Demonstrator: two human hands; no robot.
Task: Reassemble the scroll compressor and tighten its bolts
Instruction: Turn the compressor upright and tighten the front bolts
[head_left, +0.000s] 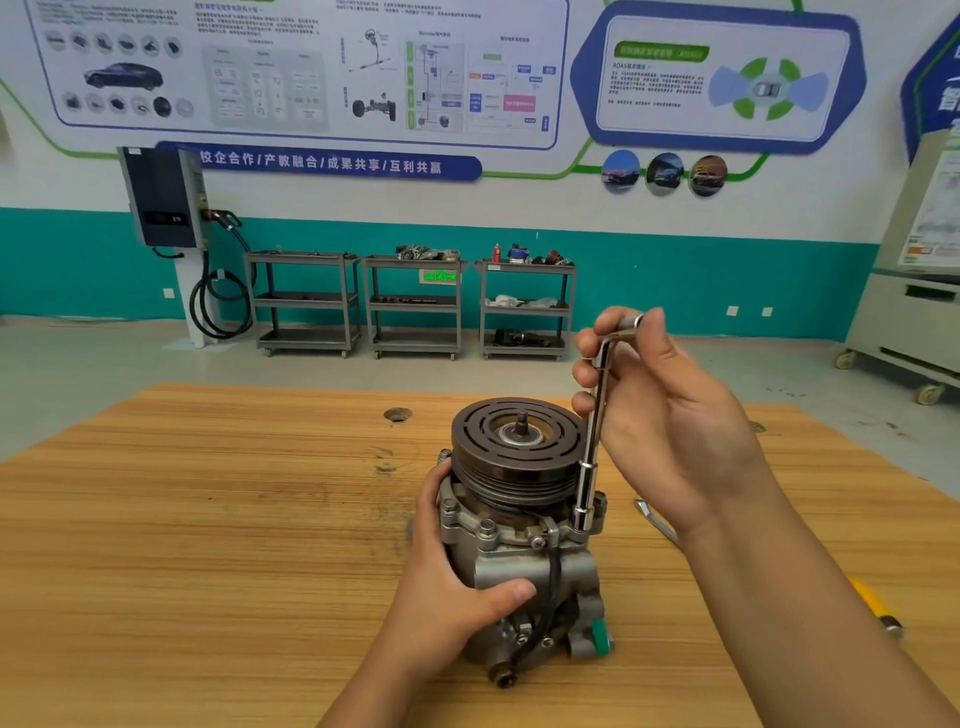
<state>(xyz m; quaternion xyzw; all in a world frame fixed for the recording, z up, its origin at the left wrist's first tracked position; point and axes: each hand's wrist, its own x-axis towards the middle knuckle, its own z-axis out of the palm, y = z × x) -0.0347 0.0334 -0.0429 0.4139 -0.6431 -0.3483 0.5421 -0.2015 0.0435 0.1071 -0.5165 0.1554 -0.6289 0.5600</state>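
The compressor (524, 566) stands upright on the wooden table (208, 519), its dark grooved pulley (517, 447) on top with a short shaft at the centre. My left hand (457, 566) grips the metal body from the left, thumb across the front. My right hand (660, 405) holds the bent top of an L-shaped socket wrench (595, 436), which stands vertical beside the pulley. Its socket end sits on a flange bolt at the right of the housing. Other flange bolts (487, 526) show at the front left.
A metal tool (655, 519) lies on the table behind my right forearm, and a yellow-handled tool (872, 603) lies further right. A knot hole (397, 414) marks the tabletop's far side. Three grey shelf carts (415, 304) and a wall charger (166, 197) stand across the floor.
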